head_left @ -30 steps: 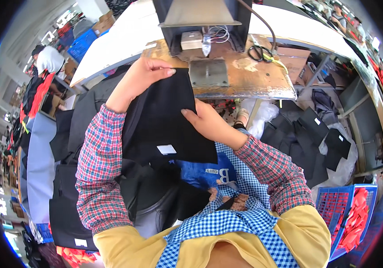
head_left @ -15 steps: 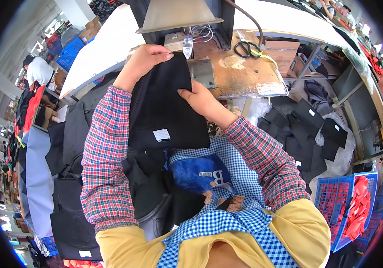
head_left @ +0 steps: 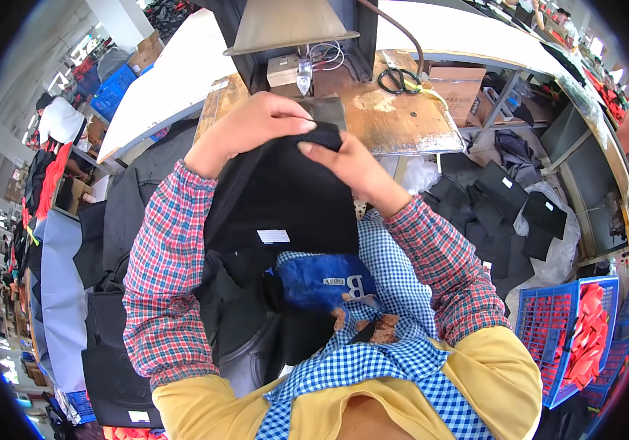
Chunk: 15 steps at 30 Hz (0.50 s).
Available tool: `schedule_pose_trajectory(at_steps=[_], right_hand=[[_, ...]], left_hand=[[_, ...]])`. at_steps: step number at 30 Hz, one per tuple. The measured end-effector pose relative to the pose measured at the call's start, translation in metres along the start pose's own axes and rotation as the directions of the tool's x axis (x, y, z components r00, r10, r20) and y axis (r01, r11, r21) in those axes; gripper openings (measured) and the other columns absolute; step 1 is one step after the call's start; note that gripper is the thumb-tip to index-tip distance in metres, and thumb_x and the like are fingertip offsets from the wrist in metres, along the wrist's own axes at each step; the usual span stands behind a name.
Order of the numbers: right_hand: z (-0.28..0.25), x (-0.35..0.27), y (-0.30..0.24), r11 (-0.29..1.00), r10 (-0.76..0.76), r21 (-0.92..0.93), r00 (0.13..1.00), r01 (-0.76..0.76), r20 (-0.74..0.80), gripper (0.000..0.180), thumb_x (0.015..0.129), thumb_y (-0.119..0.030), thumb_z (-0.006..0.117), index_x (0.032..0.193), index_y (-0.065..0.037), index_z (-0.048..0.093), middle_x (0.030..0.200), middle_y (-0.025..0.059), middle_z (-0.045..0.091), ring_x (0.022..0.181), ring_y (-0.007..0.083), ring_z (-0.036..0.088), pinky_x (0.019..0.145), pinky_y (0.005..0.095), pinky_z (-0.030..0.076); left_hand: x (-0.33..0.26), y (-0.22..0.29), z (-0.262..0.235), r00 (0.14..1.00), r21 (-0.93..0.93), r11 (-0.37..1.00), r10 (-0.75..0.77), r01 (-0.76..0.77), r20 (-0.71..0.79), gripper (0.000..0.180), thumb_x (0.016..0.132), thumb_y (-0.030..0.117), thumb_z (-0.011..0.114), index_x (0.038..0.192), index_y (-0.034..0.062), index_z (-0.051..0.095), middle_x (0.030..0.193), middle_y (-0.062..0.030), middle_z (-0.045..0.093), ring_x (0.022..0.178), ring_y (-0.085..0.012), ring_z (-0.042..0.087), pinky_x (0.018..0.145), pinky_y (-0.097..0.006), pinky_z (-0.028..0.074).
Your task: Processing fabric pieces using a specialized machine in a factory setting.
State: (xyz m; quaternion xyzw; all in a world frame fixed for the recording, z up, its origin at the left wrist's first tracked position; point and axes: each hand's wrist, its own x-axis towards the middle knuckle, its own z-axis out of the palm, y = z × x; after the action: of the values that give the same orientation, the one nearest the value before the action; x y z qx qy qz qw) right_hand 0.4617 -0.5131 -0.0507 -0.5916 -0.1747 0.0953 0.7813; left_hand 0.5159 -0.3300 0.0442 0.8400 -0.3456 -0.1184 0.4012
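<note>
A black fabric panel (head_left: 292,198) with a small white label (head_left: 273,236) near its lower edge hangs between my hands over my lap. My left hand (head_left: 256,126) pinches its top edge between thumb and fingers. Close beside it, my right hand (head_left: 351,165) grips the upper right part of the panel, the thumb on the near face and the fingers hidden behind. The top edge is bent over between the two hands. Just beyond them is a worn wooden work plate (head_left: 410,121) with a metal piece, below a machine with a pale lampshade-like hood (head_left: 289,26).
Black-handled scissors (head_left: 399,81) lie on the wooden plate. Dark fabric pieces (head_left: 501,213) with white labels are heaped at right, above a blue crate (head_left: 549,330) of red pieces. Black panels (head_left: 120,367) are stacked at left. A person (head_left: 61,121) works far left.
The panel and both hands have come back toward me, away from the machine. My hands are closer together, and the panel's top edge is now folded over between them.
</note>
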Motion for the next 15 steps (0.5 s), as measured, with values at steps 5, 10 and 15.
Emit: schedule_pose_trajectory(at_steps=[5, 10, 15], right_hand=[[-0.02, -0.04, -0.051, 0.953, -0.054, -0.298, 0.998, 0.056, 0.013, 0.02, 0.091, -0.016, 0.066, 0.102, 0.0, 0.068, 0.086, -0.002, 0.068, 0.078, 0.0058, 0.059, 0.07, 0.0236, 0.049], [-0.071, -0.07, -0.08, 0.867, -0.106, -0.494, 0.991, 0.055, -0.077, 0.02, 0.091, -0.015, 0.066, 0.102, 0.002, 0.069, 0.085, -0.0018, 0.069, 0.076, 0.0064, 0.06, 0.071, 0.023, 0.05], [-0.111, -0.095, -0.092, 0.827, -0.127, -0.561, 0.984, 0.036, -0.124, 0.021, 0.092, -0.013, 0.064, 0.107, 0.002, 0.067, 0.091, -0.0025, 0.069, 0.08, 0.0058, 0.06, 0.074, 0.0228, 0.049]], left_hand=[[-0.034, 0.047, -0.04, 0.972, 0.415, 0.91, -0.09, -0.01, 0.219, 0.042, 0.092, 0.04, 0.063, 0.095, -0.0011, 0.068, 0.075, -0.0028, 0.06, 0.068, -0.0093, 0.05, 0.062, -0.027, 0.041], [-0.076, 0.028, -0.043, 0.966, 0.021, 0.973, -0.233, 0.232, 0.111, 0.038, 0.086, 0.032, 0.071, 0.103, -0.001, 0.067, 0.086, -0.0022, 0.066, 0.072, -0.0084, 0.056, 0.064, -0.025, 0.044], [-0.072, 0.019, 0.018, 0.951, -0.782, 0.612, -0.295, 0.112, -0.095, 0.045, 0.083, 0.016, 0.075, 0.121, -0.0021, 0.059, 0.11, -0.0075, 0.066, 0.099, -0.0153, 0.063, 0.089, -0.027, 0.049]])
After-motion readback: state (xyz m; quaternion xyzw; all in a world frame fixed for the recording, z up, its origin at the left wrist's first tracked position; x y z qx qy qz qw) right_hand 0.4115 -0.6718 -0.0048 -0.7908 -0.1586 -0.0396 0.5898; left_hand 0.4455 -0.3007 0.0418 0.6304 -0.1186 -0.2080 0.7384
